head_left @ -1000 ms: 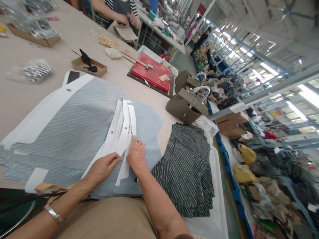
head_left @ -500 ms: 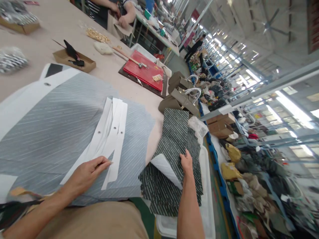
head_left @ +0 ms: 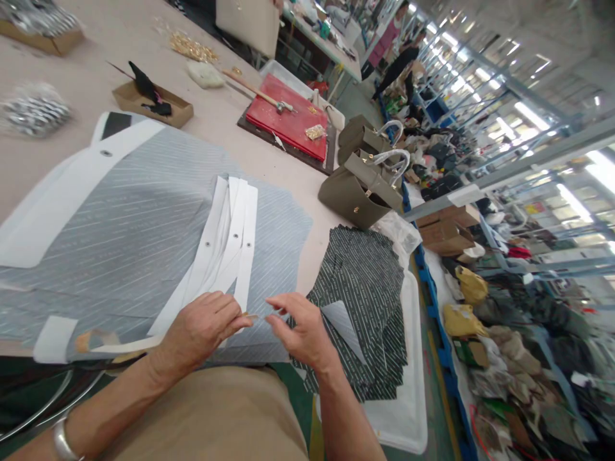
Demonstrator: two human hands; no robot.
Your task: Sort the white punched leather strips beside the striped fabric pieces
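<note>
My left hand [head_left: 211,323] is closed in a pinch around a narrow tan strip [head_left: 250,315], whose short end pokes out past the fingertips. Facing it, my right hand [head_left: 300,330] has thumb and forefinger apart, with nothing visible between them. Both hands are over grey-blue striped lining pieces [head_left: 158,198], close to the lower ends of several white strips [head_left: 211,250] fitted with round metal snaps. Just right of my right hand lies a stack of dark striped lining pieces [head_left: 358,275], one corner folded back to its pale underside.
Beyond the lining are a red board [head_left: 283,118] with a hammer-like tool [head_left: 262,96], and olive handbags [head_left: 360,186]. A cardboard tray [head_left: 177,112] and bagged metal parts [head_left: 36,112] are at left. A white bin [head_left: 413,384] sits under the dark stack. A person handles a beige bag [head_left: 247,25] across the table.
My right hand has left the dark lining and moved left, toward my left hand. The upper dark piece no longer sticks out toward the handbags. My left hand has shifted slightly right.
</note>
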